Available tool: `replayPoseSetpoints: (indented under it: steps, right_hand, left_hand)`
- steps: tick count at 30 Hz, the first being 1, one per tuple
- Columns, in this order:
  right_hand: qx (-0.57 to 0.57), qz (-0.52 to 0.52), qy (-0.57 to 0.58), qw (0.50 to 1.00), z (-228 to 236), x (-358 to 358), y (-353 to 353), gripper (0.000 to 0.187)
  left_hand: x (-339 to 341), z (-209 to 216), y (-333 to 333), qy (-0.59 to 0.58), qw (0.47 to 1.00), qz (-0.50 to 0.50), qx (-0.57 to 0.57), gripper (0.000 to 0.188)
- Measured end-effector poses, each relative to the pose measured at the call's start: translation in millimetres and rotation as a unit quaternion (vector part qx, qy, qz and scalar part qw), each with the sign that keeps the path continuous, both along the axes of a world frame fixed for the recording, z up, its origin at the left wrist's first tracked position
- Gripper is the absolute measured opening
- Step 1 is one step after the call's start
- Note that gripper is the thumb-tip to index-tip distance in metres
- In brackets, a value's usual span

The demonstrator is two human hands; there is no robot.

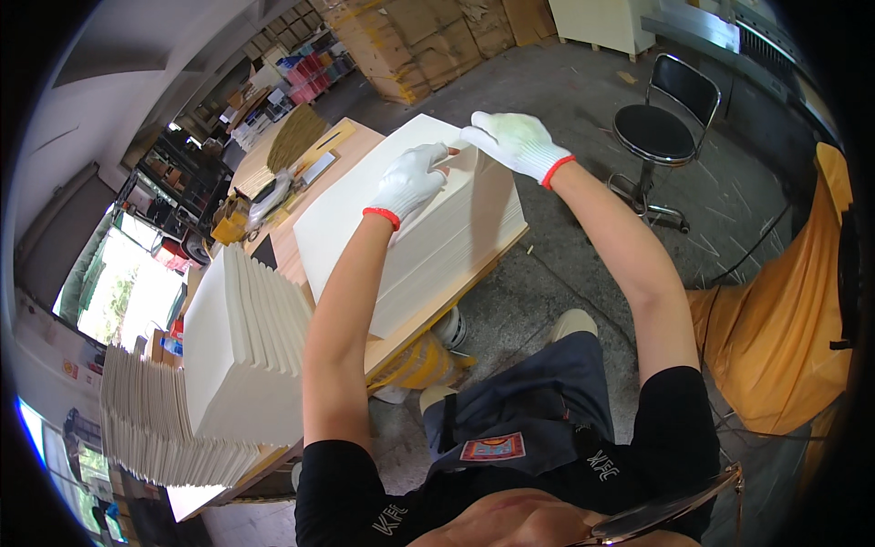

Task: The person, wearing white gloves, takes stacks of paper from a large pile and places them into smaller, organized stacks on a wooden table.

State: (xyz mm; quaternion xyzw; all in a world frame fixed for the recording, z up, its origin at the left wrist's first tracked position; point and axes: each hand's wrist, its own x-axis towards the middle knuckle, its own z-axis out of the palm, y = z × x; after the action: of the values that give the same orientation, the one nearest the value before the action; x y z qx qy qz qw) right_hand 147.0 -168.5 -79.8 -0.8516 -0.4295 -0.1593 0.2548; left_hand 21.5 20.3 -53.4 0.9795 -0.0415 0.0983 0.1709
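A tall stack of large white sheets [351, 205] stands on a wooden table in front of me. My left hand [410, 180], in a white knit glove with a red cuff, is at the stack's top edge near the right corner. Its thumb and fingertips show bare and are closed around the edge of the upper sheets. My right hand [519, 141], gloved the same way, lies over the far right corner. Its fingers are stretched out, their tips close to those of the left hand. What lies under the right palm is hidden.
More stacked white sheets [241, 346] stand at the left, beside a fanned, ridged pile [164, 419]. Farther along the wooden table [363, 137] are a yellow box [230, 221] and brown sheets [296, 137]. A black stool [654, 132] and orange cover [775, 346] are at the right.
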Motion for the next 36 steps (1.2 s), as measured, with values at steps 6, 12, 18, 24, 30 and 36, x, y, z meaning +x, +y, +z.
replayPoseSetpoints:
  steps: [6,12,18,24,30,36]
  right_hand:
    - [0.214,-0.004,0.286,0.934,-27.4,-4.2,5.7,0.059]
    - [0.274,-0.043,0.220,0.935,-37.6,-16.2,10.4,0.056]
    - [0.279,-0.034,0.225,0.933,-39.1,-17.5,9.7,0.056]
    - [0.250,-0.040,0.185,0.950,-35.4,-21.6,9.1,0.056]
    - [0.263,-0.044,0.148,0.953,-46.9,-9.6,17.6,0.054]
    - [0.279,-0.035,0.138,0.950,-49.8,-11.5,16.7,0.052]
  left_hand:
    - [-0.7,-9.7,-7.9,-0.025,0.995,-0.029,-0.091,0.039]
    - [-6.2,0.6,-16.8,0.062,0.980,0.042,-0.186,0.035]
    - [-1.8,-12.4,-9.6,0.010,0.988,0.014,-0.151,0.039]
    - [-6.6,-15.1,-9.5,-0.106,0.985,-0.030,-0.135,0.039]
    - [-4.9,-14.0,-10.7,-0.001,0.992,0.029,-0.122,0.041]
    - [-1.5,-21.7,-5.5,-0.030,0.988,0.008,-0.150,0.044]
